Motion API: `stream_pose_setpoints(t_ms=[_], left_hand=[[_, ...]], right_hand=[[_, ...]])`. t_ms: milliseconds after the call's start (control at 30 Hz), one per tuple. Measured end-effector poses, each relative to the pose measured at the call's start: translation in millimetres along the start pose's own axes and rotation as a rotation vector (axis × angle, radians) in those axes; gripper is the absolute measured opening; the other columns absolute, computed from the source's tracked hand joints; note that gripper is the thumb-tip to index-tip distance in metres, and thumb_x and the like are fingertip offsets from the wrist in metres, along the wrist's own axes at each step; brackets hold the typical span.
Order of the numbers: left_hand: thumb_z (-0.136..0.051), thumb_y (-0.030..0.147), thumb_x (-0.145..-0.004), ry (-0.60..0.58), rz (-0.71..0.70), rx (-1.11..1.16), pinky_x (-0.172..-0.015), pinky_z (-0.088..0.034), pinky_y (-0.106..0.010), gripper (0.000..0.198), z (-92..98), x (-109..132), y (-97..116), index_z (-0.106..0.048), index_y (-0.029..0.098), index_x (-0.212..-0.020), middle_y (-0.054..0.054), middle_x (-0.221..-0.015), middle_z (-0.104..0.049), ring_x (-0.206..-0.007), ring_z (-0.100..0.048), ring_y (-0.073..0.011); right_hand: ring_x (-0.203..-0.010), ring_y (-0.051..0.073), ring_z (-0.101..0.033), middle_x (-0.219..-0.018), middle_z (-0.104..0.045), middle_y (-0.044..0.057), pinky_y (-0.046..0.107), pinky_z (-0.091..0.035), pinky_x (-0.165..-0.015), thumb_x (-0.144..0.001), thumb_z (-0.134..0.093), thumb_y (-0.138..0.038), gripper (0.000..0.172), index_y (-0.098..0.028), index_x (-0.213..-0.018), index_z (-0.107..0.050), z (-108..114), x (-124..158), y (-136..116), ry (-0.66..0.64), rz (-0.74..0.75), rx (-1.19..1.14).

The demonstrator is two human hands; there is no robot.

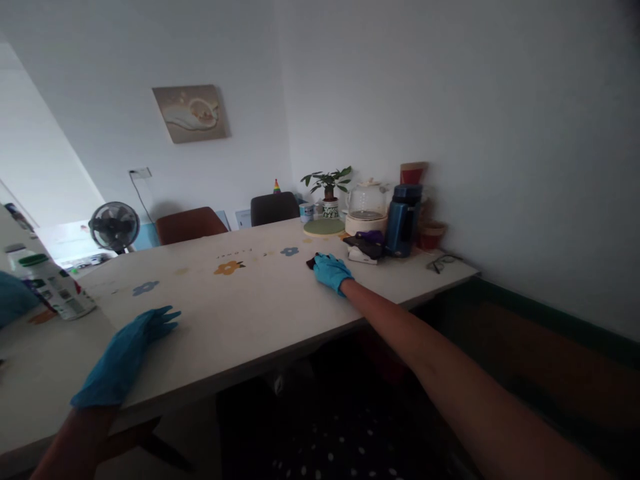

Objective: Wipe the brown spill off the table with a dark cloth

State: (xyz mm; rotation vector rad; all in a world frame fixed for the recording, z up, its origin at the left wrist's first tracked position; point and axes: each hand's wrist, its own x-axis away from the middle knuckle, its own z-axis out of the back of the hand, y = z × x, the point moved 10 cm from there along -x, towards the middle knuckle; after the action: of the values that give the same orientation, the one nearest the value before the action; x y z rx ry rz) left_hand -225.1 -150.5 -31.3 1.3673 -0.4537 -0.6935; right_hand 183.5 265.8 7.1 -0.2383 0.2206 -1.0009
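Observation:
Both my hands wear blue gloves. My right hand (331, 270) reaches out to the far right part of the white table (240, 320), its fingers closed over a small dark brown piece (311, 263) pressed to the tabletop. Most of that piece is hidden under the fingers, so I cannot tell whether it is cloth or sponge. My left hand (129, 353) rests near the front edge at the left, fingers stretched out, holding nothing. Blue and orange flower prints (230, 267) lie on the tabletop between the hands.
Beyond my right hand stand a glass kettle (367, 203), a blue bottle (403, 223), a dark pouch (364, 247), a green round mat (325, 227), a potted plant (330, 193) and glasses (443, 263). A white spray bottle (63, 290) stands left. Chairs (190, 225) line the far side.

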Motion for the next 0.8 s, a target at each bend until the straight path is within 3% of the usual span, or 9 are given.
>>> stream_pose_setpoints(t_ms=[133,233,367,500,667,800], left_hand=[[-0.098,0.101,-0.074,0.023,0.032,0.057,-0.16,-0.046,-0.067,0.146,-4.3,3.2,1.6,-0.062,0.009,-0.183,-0.031,-0.195,-0.064,-0.179,-0.066,-0.0562],[-0.098,0.094,-0.077,0.024,0.037,0.048,-0.157,-0.051,-0.067,0.138,-3.7,2.3,0.3,-0.064,0.011,-0.182,-0.029,-0.192,-0.068,-0.176,-0.07,-0.0553],[-0.091,0.096,-0.088,-0.001,0.014,0.017,-0.161,-0.043,-0.066,0.126,1.5,-2.9,-6.1,-0.066,0.014,-0.181,-0.026,-0.192,-0.069,-0.179,-0.068,-0.0534],[-0.093,0.088,-0.092,-0.022,0.014,0.021,-0.161,-0.043,-0.064,0.117,6.3,-8.0,-13.4,-0.066,0.017,-0.18,-0.023,-0.196,-0.066,-0.181,-0.066,-0.0526],[-0.094,0.088,-0.087,-0.014,-0.011,-0.019,-0.162,-0.041,-0.064,0.116,6.5,-8.6,-10.0,-0.069,0.018,-0.176,-0.022,-0.195,-0.068,-0.182,-0.065,-0.0526],[-0.092,0.083,-0.094,-0.02,-0.016,-0.001,-0.162,-0.042,-0.063,0.108,5.3,-7.9,-9.3,-0.068,0.019,-0.178,-0.02,-0.195,-0.067,-0.18,-0.068,-0.05]], right_hand=[[-0.179,0.045,-0.064,-0.193,-0.068,0.029,0.055,-0.052,-0.145,-0.122,-0.059,-0.018,0.061,-0.014,-0.18,-0.077,1.6,6.0,-4.1,0.015,-0.004,0.012],[-0.175,0.047,-0.065,-0.19,-0.07,0.031,0.057,-0.053,-0.142,-0.123,-0.056,-0.017,0.059,-0.012,-0.176,-0.079,0.4,11.2,-10.5,0.02,0.014,0.019],[-0.175,0.046,-0.061,-0.194,-0.065,0.031,0.057,-0.048,-0.144,-0.125,-0.049,-0.017,0.058,-0.007,-0.174,-0.078,-6.5,16.3,-22.5,0.007,0.043,0.035],[-0.175,0.048,-0.061,-0.195,-0.066,0.026,0.061,-0.049,-0.144,-0.123,-0.054,-0.019,0.059,-0.012,-0.176,-0.078,-15.1,18.9,-36.1,-0.005,0.06,0.048],[-0.166,0.051,-0.065,-0.189,-0.069,0.03,0.067,-0.054,-0.138,-0.118,-0.058,-0.02,0.061,-0.016,-0.173,-0.082,-23.2,24.8,-57.1,0.023,0.12,0.029],[-0.166,0.05,-0.065,-0.189,-0.07,0.027,0.067,-0.053,-0.138,-0.119,-0.056,-0.022,0.059,-0.018,-0.172,-0.083,-30.3,29.4,-74.0,0.029,0.172,0.022]])
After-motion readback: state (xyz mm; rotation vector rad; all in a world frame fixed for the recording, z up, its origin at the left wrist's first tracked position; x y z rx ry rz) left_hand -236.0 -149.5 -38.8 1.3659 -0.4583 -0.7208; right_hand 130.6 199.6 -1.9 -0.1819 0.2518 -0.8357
